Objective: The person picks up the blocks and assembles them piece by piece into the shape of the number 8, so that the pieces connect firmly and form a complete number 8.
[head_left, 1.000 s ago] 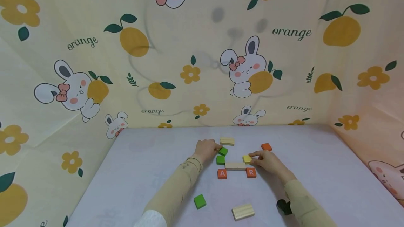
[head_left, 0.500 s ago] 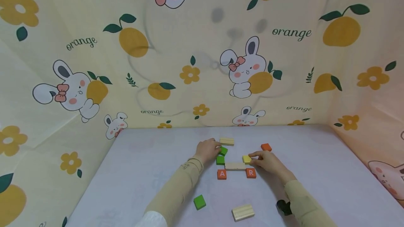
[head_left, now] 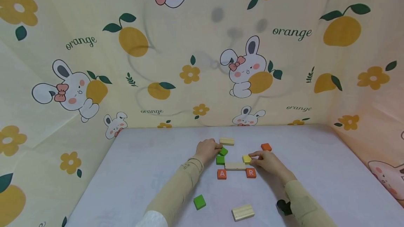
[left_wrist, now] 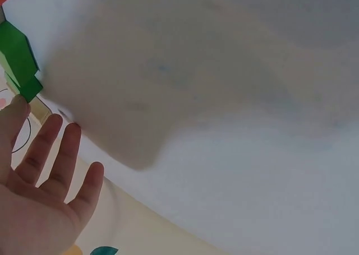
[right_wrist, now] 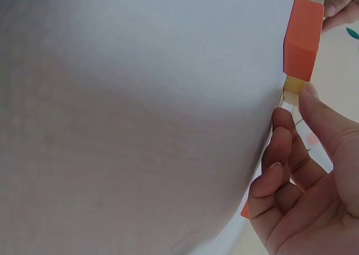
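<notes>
In the head view my left hand (head_left: 207, 150) reaches to a tilted green block (head_left: 223, 151) and pinches its left side. The left wrist view shows the thumb against this small green block (left_wrist: 29, 89); three other fingers are spread and the index finger is hidden. My right hand (head_left: 267, 160) pinches a yellow block (head_left: 247, 159), its thumb beside the yellow face (right_wrist: 295, 85) in the right wrist view. Between the hands lies a flat wooden plank (head_left: 235, 166). Another green block (head_left: 220, 160) sits at its left end, with orange blocks lettered A (head_left: 222, 174) and R (head_left: 251, 173) in front.
A wooden block (head_left: 227, 141) lies behind the row, and another orange block (head_left: 266, 147) behind my right hand. Nearer me are a loose green block (head_left: 200, 202) and a thicker wooden block (head_left: 243, 212). A printed cloth (head_left: 202, 62) stands behind the white table (head_left: 142, 164).
The green block at my left fingertips turns very slightly as those fingers shift. My right hand and the yellow block stay where they were.
</notes>
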`<state>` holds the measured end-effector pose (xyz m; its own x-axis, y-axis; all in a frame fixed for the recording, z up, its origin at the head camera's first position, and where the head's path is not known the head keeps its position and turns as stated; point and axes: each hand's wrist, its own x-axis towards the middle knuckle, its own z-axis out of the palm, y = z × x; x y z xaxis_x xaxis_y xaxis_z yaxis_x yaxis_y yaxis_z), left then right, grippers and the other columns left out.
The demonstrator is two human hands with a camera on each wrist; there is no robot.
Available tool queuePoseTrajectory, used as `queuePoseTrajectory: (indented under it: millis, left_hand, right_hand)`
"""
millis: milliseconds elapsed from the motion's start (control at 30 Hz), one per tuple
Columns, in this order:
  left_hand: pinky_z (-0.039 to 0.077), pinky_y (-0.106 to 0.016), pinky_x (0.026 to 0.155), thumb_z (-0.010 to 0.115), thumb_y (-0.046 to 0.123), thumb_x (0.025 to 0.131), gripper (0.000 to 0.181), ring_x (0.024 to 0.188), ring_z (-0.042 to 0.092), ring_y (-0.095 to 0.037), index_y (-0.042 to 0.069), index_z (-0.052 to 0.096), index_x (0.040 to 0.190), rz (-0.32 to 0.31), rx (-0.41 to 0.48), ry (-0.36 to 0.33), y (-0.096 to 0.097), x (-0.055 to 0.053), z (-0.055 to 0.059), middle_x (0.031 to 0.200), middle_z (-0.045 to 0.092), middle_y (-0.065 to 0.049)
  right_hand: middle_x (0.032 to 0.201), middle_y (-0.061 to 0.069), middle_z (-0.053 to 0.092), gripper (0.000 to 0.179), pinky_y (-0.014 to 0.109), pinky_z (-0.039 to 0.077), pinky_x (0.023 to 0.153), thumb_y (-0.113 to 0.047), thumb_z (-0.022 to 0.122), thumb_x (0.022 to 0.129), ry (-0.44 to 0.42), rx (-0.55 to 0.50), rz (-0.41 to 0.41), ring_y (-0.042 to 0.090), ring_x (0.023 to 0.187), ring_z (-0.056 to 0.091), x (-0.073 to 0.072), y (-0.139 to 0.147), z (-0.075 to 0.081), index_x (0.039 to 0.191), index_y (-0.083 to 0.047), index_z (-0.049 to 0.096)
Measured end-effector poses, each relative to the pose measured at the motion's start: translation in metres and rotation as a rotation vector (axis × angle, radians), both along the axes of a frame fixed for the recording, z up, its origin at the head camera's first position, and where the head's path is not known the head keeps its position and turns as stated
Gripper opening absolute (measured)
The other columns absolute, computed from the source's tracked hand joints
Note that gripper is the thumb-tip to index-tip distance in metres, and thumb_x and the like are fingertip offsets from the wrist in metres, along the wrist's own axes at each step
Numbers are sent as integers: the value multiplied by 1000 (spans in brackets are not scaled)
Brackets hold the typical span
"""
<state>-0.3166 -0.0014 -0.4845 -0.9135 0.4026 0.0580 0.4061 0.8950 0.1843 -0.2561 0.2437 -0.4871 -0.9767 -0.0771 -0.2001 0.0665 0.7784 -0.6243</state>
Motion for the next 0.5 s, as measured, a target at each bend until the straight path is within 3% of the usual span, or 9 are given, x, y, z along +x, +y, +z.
queuePoseTrajectory:
  millis: [500]
  left_hand:
    - [40, -22, 59, 61, 36, 88, 24, 69, 52, -6, 30, 68, 110, -5, -2, -32, 0, 3, 5, 90, 66, 6]
  right_hand:
    - [76, 3, 52, 33, 25, 37, 58, -20, 67, 85, -1, -1, 1, 15, 69, 45, 1, -1, 1, 117, -14, 65]
